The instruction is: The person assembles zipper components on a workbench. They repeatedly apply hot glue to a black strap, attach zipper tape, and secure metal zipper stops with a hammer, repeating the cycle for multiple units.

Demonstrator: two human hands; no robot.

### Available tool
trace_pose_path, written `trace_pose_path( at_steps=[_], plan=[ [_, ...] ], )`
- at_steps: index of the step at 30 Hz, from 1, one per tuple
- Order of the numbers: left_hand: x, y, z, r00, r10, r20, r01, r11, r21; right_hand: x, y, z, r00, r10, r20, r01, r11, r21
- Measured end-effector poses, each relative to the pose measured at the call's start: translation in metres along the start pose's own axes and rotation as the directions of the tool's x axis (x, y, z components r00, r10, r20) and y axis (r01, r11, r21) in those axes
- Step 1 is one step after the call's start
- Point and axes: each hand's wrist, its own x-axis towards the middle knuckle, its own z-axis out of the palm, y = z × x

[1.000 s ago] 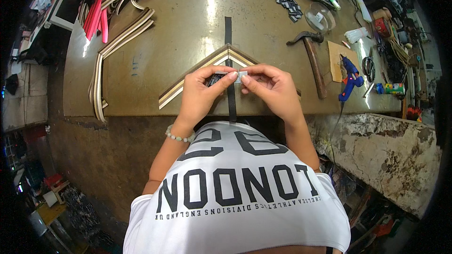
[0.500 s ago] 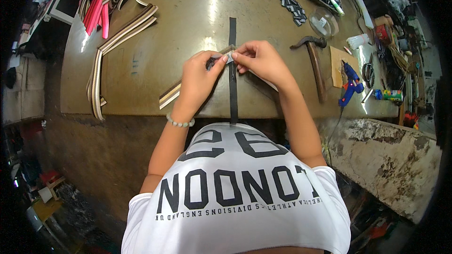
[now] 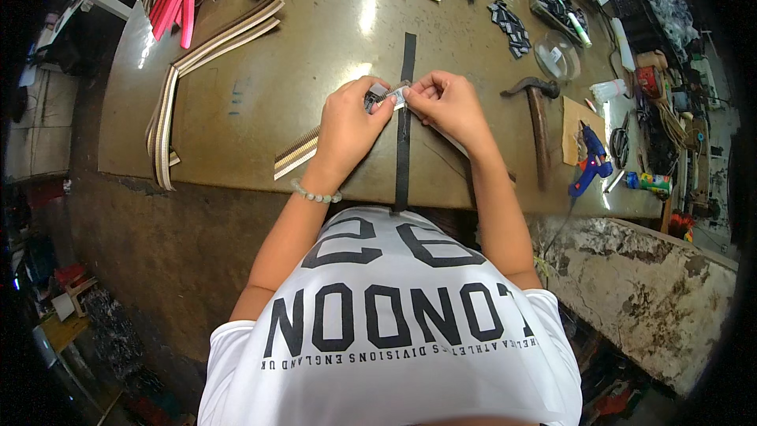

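Observation:
Both hands meet near the middle of the table. My left hand (image 3: 349, 120), with a beaded bracelet at the wrist, is closed on a striped brown-and-cream strap (image 3: 296, 155), whose tail slants down to the left. Some small dark grey piece (image 3: 374, 98) shows by its fingers, too hidden to name. My right hand (image 3: 451, 109) pinches a small whitish tag (image 3: 399, 98) at the strap's upper end, thumb and forefinger together. Beneath the fingertips a narrow black strip (image 3: 404, 150) runs from the table's near edge toward the far side.
More striped straps (image 3: 164, 122) and pink strips (image 3: 173, 0) lie at the left and back. On the right are a hammer (image 3: 539, 130), a blue glue gun (image 3: 590, 161), a clear round dish (image 3: 557, 57), small black pieces (image 3: 509, 29) and a box of black parts (image 3: 555, 5).
The view has shifted a little, so the table's things sit slightly farther right in the picture. Both hands keep their hold, with only a slight shift of the fingers at the tag.

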Motion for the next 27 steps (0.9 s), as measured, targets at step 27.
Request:
trace_pose_path(
  at_steps=[27],
  plan=[
    [-0.019, -0.005, -0.003, 0.998, 0.053, 0.025, -0.053, 0.998, -0.015, -0.064, -0.026, 0.015, 0.878, -0.476, 0.057, 0.422, 0.712, -0.561]
  ],
)
